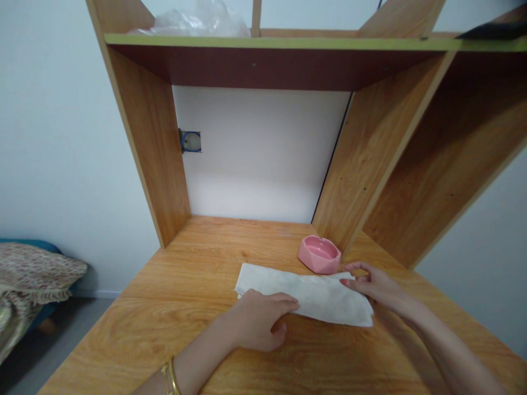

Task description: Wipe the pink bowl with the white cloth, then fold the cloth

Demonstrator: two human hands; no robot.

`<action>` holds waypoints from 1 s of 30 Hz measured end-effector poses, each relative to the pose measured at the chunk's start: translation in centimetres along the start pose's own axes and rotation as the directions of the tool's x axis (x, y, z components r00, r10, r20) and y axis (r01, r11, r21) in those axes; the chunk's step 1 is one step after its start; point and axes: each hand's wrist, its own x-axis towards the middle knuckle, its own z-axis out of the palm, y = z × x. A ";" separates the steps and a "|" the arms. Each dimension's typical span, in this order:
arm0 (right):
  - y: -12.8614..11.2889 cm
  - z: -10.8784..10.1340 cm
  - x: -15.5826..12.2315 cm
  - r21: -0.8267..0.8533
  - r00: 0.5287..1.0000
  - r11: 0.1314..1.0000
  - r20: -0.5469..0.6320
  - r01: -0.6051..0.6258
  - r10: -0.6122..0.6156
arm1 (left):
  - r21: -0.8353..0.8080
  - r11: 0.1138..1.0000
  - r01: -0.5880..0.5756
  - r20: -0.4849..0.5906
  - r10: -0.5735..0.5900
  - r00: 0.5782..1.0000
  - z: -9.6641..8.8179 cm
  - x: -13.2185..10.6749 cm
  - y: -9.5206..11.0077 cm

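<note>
A folded white cloth [308,291] lies as a long strip on the wooden desktop. My left hand [263,318] rests along its near edge, fingers stretched over the cloth and thumb held apart. At the cloth's right end, my right hand [370,284] has its thumb on top and its index finger by the far corner, pinching the cloth there. Just behind the cloth sits a pink angular bowl [320,254], close to my right fingertips; it looks like an ashtray.
Wooden side panels [148,142] rise left and right of the desktop [185,307]. Overhead runs a shelf with a yellow-green edge [288,45], holding a clear plastic bag [201,22]. A socket opening [191,141] shows in the back wall. A fringed blanket [33,274] lies at far left.
</note>
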 end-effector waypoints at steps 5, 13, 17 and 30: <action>-3.5 -0.2 -0.2 -0.021 0.998 0.998 -0.037 0.053 -0.054 | 0.036 0.999 0.000 0.052 -0.002 0.999 0.7 0.1 0.2; -10.2 2.8 0.4 0.028 0.981 0.981 0.015 0.194 -0.195 | 0.029 0.999 -0.021 -0.070 0.023 0.997 0.6 0.0 0.0; -11.8 5.4 1.3 -0.069 0.970 0.968 -0.017 0.239 -0.241 | 0.056 0.970 0.236 -0.250 -0.215 0.944 -0.7 0.1 -1.9; -14.2 14.7 2.8 -0.377 0.941 0.863 0.163 0.337 -0.296 | 0.082 0.586 0.806 -0.229 -0.776 0.587 -1.6 -0.4 -6.8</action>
